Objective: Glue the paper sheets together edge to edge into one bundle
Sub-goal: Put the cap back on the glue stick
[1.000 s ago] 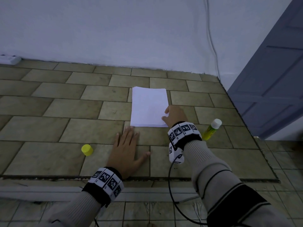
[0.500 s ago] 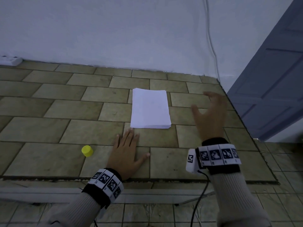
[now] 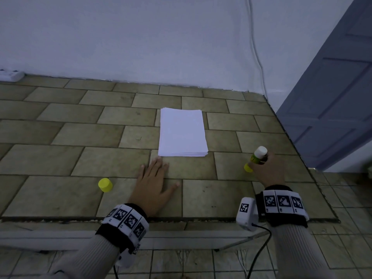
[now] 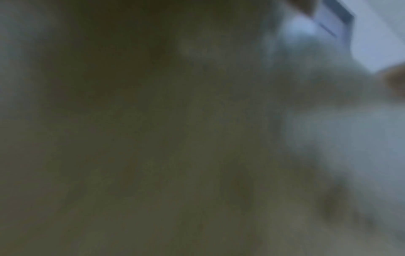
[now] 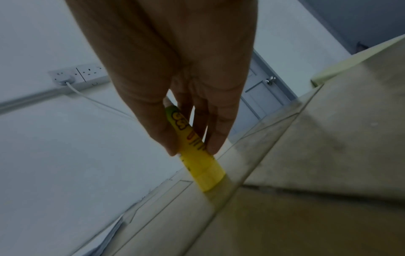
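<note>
Glue is what your right hand (image 3: 267, 170) has gone for: at the right of the head view your fingers are wrapped around the glue stick (image 3: 256, 158), and the wrist view shows the thumb and fingertips (image 5: 215, 138) pinching the yellow tube (image 5: 197, 152) partway down its length. The stick leans, its yellow base resting on the tile floor (image 3: 80, 162) and its white tip pointing up and away from you. Holding it around the middle like that leaves the tip free, which looks like a sensible grip for spreading glue.

Your left hand (image 3: 154, 182) lies flat on the floor in the lower middle of the head view, fingers straight and together, thumb spread, holding nothing. Its fingertips (image 3: 159, 161) reach almost to the near edge of the paper stack (image 3: 182, 132), though whether they touch it is not clear. It seems parked there to steady the sheets once you start. Its wrist camera gives only a dark blur, so nothing more can be read from it.

The paper stack sits in the centre of the head view, white, squared up, the near edge showing many sheets slightly fanned. It lies well apart from the stick.

A yellow cap (image 3: 105, 184) stands alone on the tile at lower left, just beside your left hand; I judge it belongs to the stick, set aside out of the way.

You appear to be at the pick-up stage, with no gluing visible yet.
</note>
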Demonstrator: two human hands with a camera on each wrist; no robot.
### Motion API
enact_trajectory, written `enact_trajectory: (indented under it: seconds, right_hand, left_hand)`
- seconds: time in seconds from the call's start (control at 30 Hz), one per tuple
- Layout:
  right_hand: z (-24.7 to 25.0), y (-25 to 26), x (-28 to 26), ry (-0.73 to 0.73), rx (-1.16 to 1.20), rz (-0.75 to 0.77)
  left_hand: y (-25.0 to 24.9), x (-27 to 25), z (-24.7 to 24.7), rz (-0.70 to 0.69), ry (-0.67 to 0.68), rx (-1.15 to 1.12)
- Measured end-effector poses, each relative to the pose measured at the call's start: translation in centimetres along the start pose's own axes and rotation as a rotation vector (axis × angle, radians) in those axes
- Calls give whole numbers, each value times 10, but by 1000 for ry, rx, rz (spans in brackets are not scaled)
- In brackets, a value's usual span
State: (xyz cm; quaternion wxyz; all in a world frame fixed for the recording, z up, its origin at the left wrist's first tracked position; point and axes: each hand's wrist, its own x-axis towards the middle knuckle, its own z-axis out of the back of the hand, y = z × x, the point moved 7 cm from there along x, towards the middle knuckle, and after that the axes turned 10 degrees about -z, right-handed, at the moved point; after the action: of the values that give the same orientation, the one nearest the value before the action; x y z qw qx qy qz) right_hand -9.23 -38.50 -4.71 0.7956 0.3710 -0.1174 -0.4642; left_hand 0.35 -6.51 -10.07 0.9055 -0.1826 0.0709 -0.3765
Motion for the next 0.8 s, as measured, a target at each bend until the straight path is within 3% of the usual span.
enact_trajectory:
  seconds: [0.1, 0.3, 0.53, 0.7, 0.8]
  right_hand:
    - [2, 13, -3, 8, -26, 78]
    - [-12, 71, -35, 155, 76, 309]
    - [-59, 125, -89, 356, 169, 599]
    - [-79, 127, -101, 432, 246, 580]
    - [-90, 116, -97, 522, 293, 445]
  left_hand:
    - [-1, 3, 11, 40, 29, -146]
    - [-28, 15, 61, -10, -148, -497]
    - [-47, 38, 90, -38, -250, -901]
    - [-33, 37, 80, 85, -332, -1135]
    - [-21, 33, 73, 140, -370, -1220]
